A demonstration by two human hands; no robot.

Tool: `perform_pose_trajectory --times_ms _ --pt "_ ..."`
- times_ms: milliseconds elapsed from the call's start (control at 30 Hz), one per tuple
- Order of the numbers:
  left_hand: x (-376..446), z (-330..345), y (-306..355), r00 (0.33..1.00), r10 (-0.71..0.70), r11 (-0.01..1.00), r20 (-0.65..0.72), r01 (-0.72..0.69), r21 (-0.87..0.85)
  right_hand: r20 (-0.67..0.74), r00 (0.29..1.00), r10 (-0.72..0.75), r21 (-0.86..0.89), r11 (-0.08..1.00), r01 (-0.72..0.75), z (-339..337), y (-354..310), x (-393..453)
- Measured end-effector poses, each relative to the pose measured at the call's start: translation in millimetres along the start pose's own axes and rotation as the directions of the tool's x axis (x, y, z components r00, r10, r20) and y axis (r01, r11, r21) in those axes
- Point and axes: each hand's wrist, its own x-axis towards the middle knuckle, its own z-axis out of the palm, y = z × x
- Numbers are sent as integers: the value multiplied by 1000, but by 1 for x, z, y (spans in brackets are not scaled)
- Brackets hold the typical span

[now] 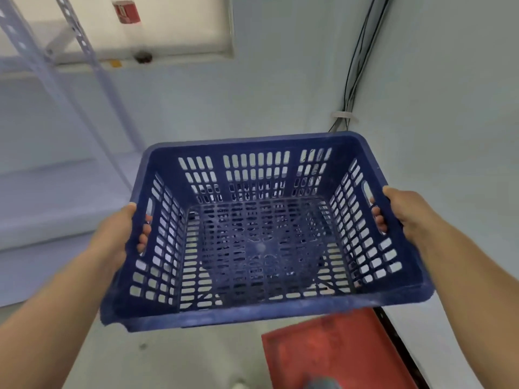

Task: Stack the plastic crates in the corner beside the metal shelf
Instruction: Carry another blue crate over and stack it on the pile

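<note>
I hold an empty blue slotted plastic crate (261,240) in the air in front of me, its open top facing me. My left hand (123,234) grips the handle slot in its left wall, with the fingers hooked through. My right hand (398,211) grips the handle slot in the right wall the same way. Under the crate's near edge lies a red flat plastic piece (337,352) on the floor by the right wall. The metal shelf (42,113) stands at the left.
Two pale walls meet in a corner beyond the crate. Black cables (356,63) run down that corner. A white-framed panel with a red label (126,12) hangs high on the back wall. The floor (182,357) is pale grey.
</note>
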Motion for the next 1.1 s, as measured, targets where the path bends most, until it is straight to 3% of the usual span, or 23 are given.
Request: perform_pose_trajectory --times_ms 367,600,1100 --pt "73 60 42 997 -55 995 -49 51 -87 81 997 11 -42 999 -8 35 -59 125" --pt "113 102 52 986 -115 992 -119 109 -56 118 991 68 -110 992 -55 54 -77 200" --pt "166 124 53 970 -167 986 -174 167 -15 97 988 117 -158 982 -101 89 -78 260"
